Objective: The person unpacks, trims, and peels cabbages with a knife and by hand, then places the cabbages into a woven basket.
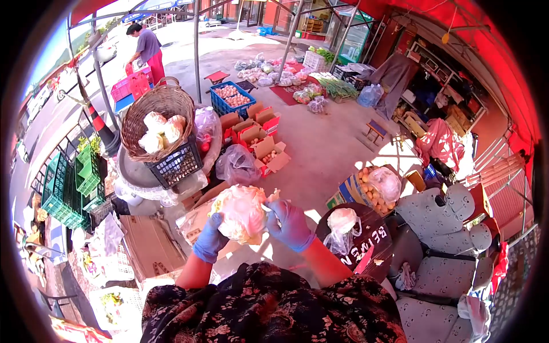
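A large pale, leafy head, perhaps a cabbage [239, 214], is held up in front of my body. My left hand [210, 239], in a blue glove, grips its lower left side. On its right side is my right hand [289, 224], also gloved, with thumb and fingers pinched together at the outer leaves; a small bit of leaf shows by the fingertips. Another pale head [342, 219], partly in clear plastic, rests on a dark round stool [377, 240] to the right. Several similar heads [163, 131] lie in a wicker basket [134, 123] at the upper left.
Open red boxes [257, 137] and a blue crate [231, 98] stand ahead. Grey patterned chairs [440, 274] are at the right, near a box of orange produce [366, 188]. Flattened cardboard [150, 246] lies left. A person [147, 48] bends over pink crates farther off.
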A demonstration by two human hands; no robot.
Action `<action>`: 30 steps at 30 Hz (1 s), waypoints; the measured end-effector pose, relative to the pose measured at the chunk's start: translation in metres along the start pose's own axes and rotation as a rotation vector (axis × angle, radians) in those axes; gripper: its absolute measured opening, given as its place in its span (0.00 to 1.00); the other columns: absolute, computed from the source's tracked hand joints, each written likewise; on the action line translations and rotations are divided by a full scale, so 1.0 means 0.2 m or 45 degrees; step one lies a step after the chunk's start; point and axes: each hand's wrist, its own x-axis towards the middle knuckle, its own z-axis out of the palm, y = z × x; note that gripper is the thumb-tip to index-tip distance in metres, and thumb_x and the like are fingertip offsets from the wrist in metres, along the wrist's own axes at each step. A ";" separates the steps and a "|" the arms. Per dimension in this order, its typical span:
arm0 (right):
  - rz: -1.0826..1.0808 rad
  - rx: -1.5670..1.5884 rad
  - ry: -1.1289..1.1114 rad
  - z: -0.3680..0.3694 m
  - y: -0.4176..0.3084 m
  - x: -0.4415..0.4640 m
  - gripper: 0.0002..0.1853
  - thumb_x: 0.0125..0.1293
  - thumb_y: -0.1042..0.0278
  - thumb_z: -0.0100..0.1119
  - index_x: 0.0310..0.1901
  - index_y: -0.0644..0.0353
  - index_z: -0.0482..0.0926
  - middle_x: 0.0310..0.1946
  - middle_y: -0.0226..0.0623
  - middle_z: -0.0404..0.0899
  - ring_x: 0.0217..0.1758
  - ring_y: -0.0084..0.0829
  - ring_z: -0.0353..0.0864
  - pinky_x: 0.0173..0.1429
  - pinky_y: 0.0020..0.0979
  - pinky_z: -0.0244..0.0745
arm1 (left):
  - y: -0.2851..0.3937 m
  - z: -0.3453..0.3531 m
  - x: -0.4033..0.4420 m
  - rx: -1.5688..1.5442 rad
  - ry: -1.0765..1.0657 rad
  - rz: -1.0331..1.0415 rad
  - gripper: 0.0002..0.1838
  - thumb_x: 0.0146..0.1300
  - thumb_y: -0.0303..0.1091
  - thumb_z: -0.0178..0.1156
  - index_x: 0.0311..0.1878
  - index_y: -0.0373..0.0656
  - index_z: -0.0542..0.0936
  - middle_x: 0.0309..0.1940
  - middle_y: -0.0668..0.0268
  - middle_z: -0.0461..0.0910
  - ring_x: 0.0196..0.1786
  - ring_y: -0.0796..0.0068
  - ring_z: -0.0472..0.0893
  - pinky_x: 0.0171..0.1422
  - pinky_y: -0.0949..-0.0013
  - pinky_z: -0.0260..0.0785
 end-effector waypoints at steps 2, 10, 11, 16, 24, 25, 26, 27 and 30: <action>-0.062 0.136 -0.195 0.06 -0.01 0.08 0.07 0.54 0.76 0.55 0.35 0.60 0.70 0.27 0.43 0.75 0.27 0.46 0.77 0.27 0.39 0.72 | 0.09 -0.15 0.00 0.004 -0.066 -0.080 0.46 0.52 0.53 0.66 0.67 0.37 0.57 0.63 0.58 0.66 0.64 0.63 0.68 0.67 0.60 0.62; 0.829 1.572 0.011 0.47 0.04 0.06 0.07 0.64 0.63 0.52 0.41 0.55 0.71 0.33 0.29 0.72 0.39 0.26 0.72 0.49 0.30 0.69 | 0.24 -0.49 -0.11 -0.226 -0.099 -0.099 0.47 0.52 0.58 0.64 0.68 0.39 0.57 0.63 0.56 0.65 0.64 0.62 0.68 0.68 0.59 0.60; 0.899 1.940 -0.022 0.53 0.10 0.02 0.08 0.65 0.61 0.51 0.43 0.53 0.71 0.36 0.29 0.70 0.42 0.26 0.71 0.51 0.31 0.68 | 0.21 -0.53 -0.15 -0.275 -0.074 -0.074 0.47 0.52 0.58 0.64 0.68 0.39 0.57 0.63 0.56 0.65 0.64 0.62 0.68 0.68 0.59 0.60; 0.709 2.049 -0.114 0.60 0.29 0.10 0.18 0.70 0.55 0.42 0.56 0.53 0.63 0.57 0.35 0.62 0.62 0.33 0.59 0.66 0.40 0.57 | 0.15 -0.75 -0.37 -0.192 0.140 0.040 0.49 0.52 0.60 0.63 0.68 0.40 0.55 0.64 0.56 0.64 0.65 0.61 0.67 0.69 0.59 0.60; 1.225 1.660 0.022 0.67 0.44 0.49 0.27 0.70 0.49 0.40 0.66 0.55 0.58 0.62 0.35 0.63 0.60 0.35 0.65 0.60 0.43 0.64 | 0.18 -0.91 -0.95 -0.455 0.716 0.718 0.51 0.53 0.75 0.44 0.71 0.47 0.51 0.70 0.56 0.53 0.70 0.51 0.57 0.71 0.45 0.50; 1.229 1.679 -0.055 0.74 0.47 0.48 0.27 0.69 0.49 0.41 0.65 0.56 0.60 0.59 0.35 0.65 0.57 0.33 0.68 0.57 0.41 0.68 | 0.18 -0.88 -0.99 -0.478 0.811 0.800 0.51 0.53 0.76 0.41 0.71 0.49 0.51 0.70 0.56 0.52 0.70 0.48 0.56 0.70 0.40 0.48; 1.224 1.718 -0.152 0.86 0.48 0.48 0.28 0.69 0.49 0.42 0.64 0.56 0.61 0.57 0.35 0.68 0.54 0.30 0.71 0.53 0.38 0.71 | 0.18 -0.86 -1.03 -0.527 0.852 0.879 0.50 0.52 0.76 0.42 0.71 0.50 0.51 0.70 0.56 0.51 0.70 0.48 0.56 0.70 0.39 0.48; 1.223 1.756 -0.266 0.98 0.47 0.47 0.28 0.69 0.49 0.44 0.64 0.57 0.62 0.55 0.35 0.70 0.51 0.28 0.73 0.50 0.36 0.75 | 0.17 -0.84 -1.06 -0.579 0.898 0.968 0.50 0.52 0.76 0.42 0.72 0.51 0.51 0.70 0.57 0.51 0.69 0.47 0.55 0.70 0.39 0.48; 1.049 1.618 -0.728 1.18 0.43 0.38 0.27 0.65 0.49 0.50 0.61 0.57 0.66 0.49 0.35 0.75 0.46 0.29 0.78 0.44 0.34 0.79 | 0.11 -0.69 -1.08 -0.548 1.092 1.152 0.49 0.52 0.74 0.46 0.71 0.52 0.52 0.70 0.57 0.52 0.69 0.47 0.56 0.69 0.39 0.49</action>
